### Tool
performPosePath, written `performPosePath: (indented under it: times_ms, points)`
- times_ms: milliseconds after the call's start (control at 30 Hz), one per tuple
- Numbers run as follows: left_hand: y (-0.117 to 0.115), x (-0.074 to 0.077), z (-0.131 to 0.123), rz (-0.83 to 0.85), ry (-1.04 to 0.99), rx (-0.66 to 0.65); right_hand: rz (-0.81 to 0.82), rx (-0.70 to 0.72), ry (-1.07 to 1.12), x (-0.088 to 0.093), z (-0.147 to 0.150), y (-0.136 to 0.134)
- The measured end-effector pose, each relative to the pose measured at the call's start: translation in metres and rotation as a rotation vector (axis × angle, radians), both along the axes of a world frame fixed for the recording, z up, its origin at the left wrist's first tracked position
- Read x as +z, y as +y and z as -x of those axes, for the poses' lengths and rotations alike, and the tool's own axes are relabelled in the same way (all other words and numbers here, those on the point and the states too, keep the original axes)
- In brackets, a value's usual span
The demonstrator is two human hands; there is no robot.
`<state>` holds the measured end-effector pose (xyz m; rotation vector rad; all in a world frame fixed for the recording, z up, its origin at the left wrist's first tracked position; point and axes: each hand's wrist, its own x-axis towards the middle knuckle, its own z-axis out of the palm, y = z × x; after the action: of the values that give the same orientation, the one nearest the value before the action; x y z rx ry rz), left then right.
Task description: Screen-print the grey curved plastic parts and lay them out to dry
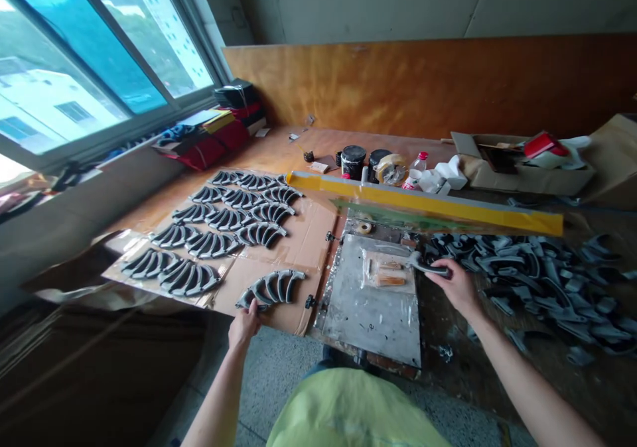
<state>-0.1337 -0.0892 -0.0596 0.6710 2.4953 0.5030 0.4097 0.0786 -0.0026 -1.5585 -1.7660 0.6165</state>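
Note:
My right hand grips one end of a curved grey part, which looks like a handle, above the right side of a flat metal plate. At the front edge of a cardboard sheet, the fingers of my left hand are closed on the near end of a similar curved part. That part belongs to a short fanned row. More rows of curved parts cover the left of the cardboard. A plastic-wrapped pad with wooden pieces lies on the plate.
A loose heap of grey parts spreads over the right of the bench. A long yellow-edged bar crosses behind the plate. Beyond it stand black tubs, tape rolls, a bottle and a cardboard box.

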Motion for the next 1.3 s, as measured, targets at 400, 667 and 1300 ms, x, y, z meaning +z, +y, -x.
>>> performPosePath:
  times_ms: [400,667,1300]
  points:
    - [0.04,-0.007,-0.115,0.003,0.427,-0.06,-0.268,0.369,-0.36,-0.012,0.09,-0.01]
    - [0.054,-0.018,-0.071,0.009,0.416,-0.229,-0.294,0.331,-0.366,-0.026,0.091,-0.014]
    - [0.102,-0.003,0.039,-0.17,0.47,-0.303,-0.267,0.291,-0.542,-0.018,0.108,-0.019]
